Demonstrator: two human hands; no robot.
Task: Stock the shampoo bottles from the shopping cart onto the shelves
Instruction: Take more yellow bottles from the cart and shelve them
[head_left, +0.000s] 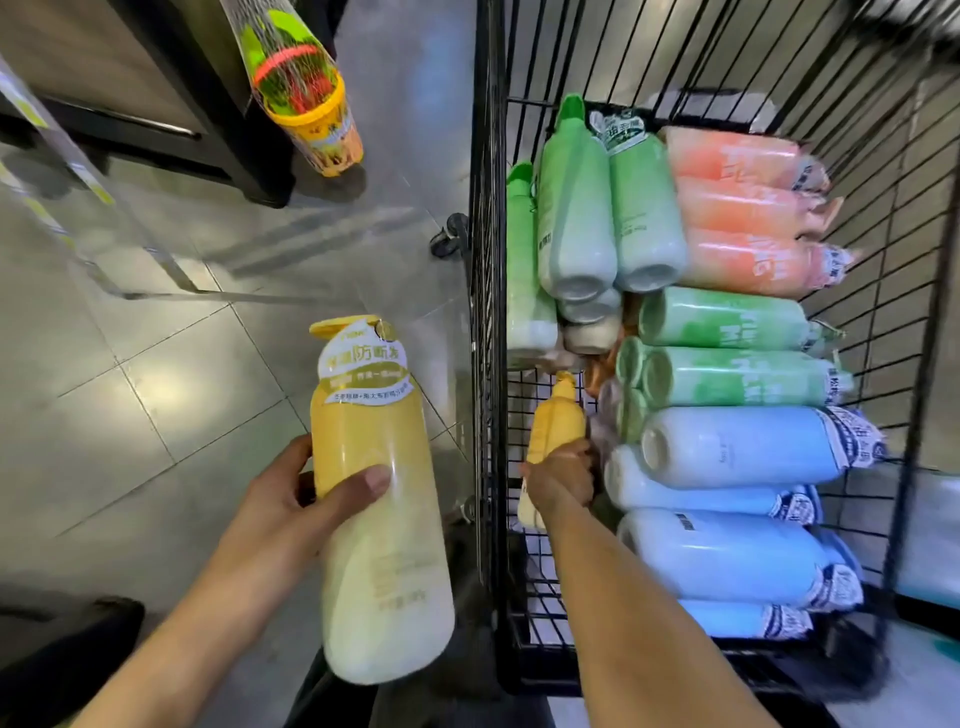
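Note:
My left hand (311, 499) grips a tall yellow shampoo bottle (379, 545) outside the black wire shopping cart (485, 312), cap pointing away from me. Inside the cart, at its near left side, my right hand (561, 480) is closed around a second yellow shampoo bottle (556, 421), whose lower part my hand hides. The cart holds stacks of lying bottles: green bottles (576, 218) at the back left, orange bottles (737, 208) at the back right, more green bottles (727, 358) in the middle and blue bottles (727, 519) closest to me.
A dark shelf unit (171, 88) stands at the upper left over the grey tiled floor (156, 374). A netted yellow toy bucket (306, 98) hangs beside it. A pale metal shelf edge (62, 171) crosses the far left. A cart wheel (449, 236) sticks out.

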